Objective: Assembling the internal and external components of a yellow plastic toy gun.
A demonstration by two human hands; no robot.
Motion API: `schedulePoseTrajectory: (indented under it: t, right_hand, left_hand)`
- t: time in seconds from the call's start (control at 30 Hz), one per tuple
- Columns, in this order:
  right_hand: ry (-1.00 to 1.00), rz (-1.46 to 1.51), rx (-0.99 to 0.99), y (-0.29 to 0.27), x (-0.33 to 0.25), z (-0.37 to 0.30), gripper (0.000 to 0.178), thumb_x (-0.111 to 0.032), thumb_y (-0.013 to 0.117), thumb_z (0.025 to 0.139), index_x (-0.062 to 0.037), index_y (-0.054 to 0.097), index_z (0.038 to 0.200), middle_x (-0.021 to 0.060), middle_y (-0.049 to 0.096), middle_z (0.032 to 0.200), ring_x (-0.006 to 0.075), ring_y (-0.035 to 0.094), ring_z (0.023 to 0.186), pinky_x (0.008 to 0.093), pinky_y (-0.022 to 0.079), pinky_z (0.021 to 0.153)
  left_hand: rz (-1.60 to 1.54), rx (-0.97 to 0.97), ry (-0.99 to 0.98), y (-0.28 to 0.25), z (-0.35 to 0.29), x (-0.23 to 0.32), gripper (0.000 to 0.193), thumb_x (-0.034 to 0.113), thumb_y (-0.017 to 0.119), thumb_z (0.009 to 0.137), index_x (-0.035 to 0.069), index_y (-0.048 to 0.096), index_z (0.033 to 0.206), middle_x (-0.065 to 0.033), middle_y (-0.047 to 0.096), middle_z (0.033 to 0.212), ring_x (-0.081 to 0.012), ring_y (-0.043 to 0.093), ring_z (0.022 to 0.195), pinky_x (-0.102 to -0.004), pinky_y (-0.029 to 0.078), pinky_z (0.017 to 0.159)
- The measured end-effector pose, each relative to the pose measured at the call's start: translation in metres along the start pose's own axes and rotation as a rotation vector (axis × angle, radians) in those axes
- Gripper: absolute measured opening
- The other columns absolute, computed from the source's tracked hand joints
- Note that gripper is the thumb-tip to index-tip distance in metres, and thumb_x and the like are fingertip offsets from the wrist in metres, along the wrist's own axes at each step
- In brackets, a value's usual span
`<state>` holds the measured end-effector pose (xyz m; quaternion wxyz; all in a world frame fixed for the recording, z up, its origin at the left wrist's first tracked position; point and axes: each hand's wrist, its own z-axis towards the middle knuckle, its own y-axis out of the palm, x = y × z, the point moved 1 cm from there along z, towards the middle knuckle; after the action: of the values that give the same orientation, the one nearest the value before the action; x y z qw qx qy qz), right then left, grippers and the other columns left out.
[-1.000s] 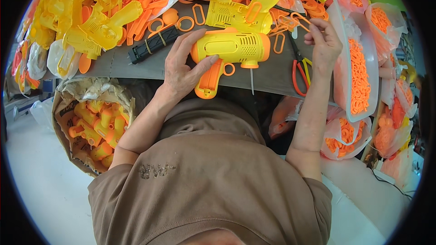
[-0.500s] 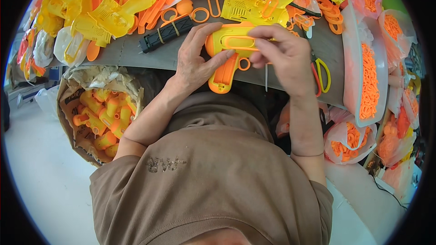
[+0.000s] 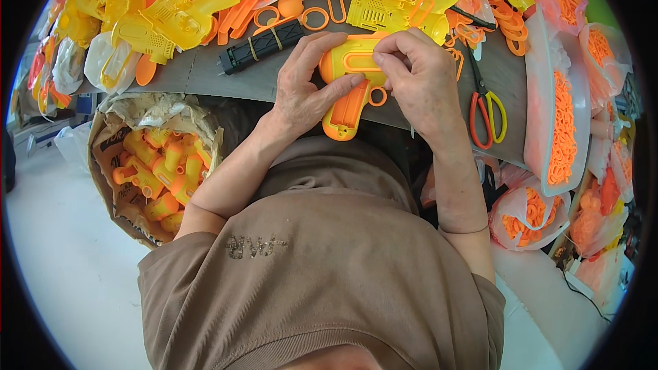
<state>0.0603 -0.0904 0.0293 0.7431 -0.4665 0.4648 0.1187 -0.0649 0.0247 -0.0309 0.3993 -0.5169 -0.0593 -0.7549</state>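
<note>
A yellow-and-orange toy gun [image 3: 341, 115] is held over the table's near edge, its orange grip pointing toward me. Wrapped around its rounded left end is my left hand [image 3: 303, 82], with the thumb pressed along the body just above the grip. An orange oval piece [image 3: 361, 62] lies along the yellow side of the body. My right hand [image 3: 421, 79] closes in a pinch at the right end of the toy, thumb and forefinger beside that oval piece; the exact contact is hidden. A small orange ring [image 3: 377, 96] shows by the trigger area.
Yellow shell halves [image 3: 185, 17] and orange parts heap up along the back. A black rod-like part [image 3: 262, 48] with bands lies left, scissors [image 3: 488, 113] right. A tub [image 3: 533, 96] of orange links stands far right; a box [image 3: 110, 195] of toy guns sits lower left.
The right hand has come down and closed in against the toy gun's right end. The left hand keeps its hold. The whole view has shifted slightly.
</note>
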Motion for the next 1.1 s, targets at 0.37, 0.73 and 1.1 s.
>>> schedulePoseTrajectory:
  t: [0.37, 0.73, 1.1]
  right_hand:
    - [-0.163, -0.231, 0.106, 0.001, -0.009, -0.003, 0.007, -0.006, 0.06, 0.079, -0.0004, 0.06, 0.083, 0.0128, 0.058, 0.077, 0.0293, 0.059, 0.07, 0.0369, 0.046, 0.062]
    - [0.342, -0.274, 0.409, -0.116, 0.116, 0.009, 0.026, -0.016, 0.066, 0.079, -0.0009, 0.064, 0.1, 0.0069, 0.064, 0.083, 0.0133, 0.058, 0.064, 0.0278, 0.048, 0.059]
    - [0.257, -0.57, 0.181, -0.106, 0.131, 0.022, 0.041, -0.021, 0.07, 0.074, -0.0096, 0.061, 0.113, 0.0149, 0.055, 0.098, 0.0278, 0.057, 0.093, 0.0373, 0.045, 0.082]
  left_hand:
    - [-0.171, 0.056, -0.177, 0.007, 0.0, -0.001, 0.022, 0.007, 0.061, 0.084, -0.001, 0.058, 0.104, -0.0123, 0.057, 0.1, -0.0188, 0.055, 0.088, -0.0264, 0.043, 0.078]
    - [-0.122, 0.03, -0.155, 0.004, -0.001, -0.002, 0.03, 0.015, 0.058, 0.089, -0.002, 0.054, 0.114, -0.0127, 0.057, 0.106, -0.018, 0.054, 0.096, -0.0272, 0.041, 0.085]
    - [-0.066, 0.03, -0.121, 0.004, -0.003, -0.001, 0.034, 0.016, 0.057, 0.09, -0.003, 0.052, 0.117, -0.0127, 0.057, 0.104, -0.0175, 0.055, 0.093, -0.0273, 0.043, 0.083]
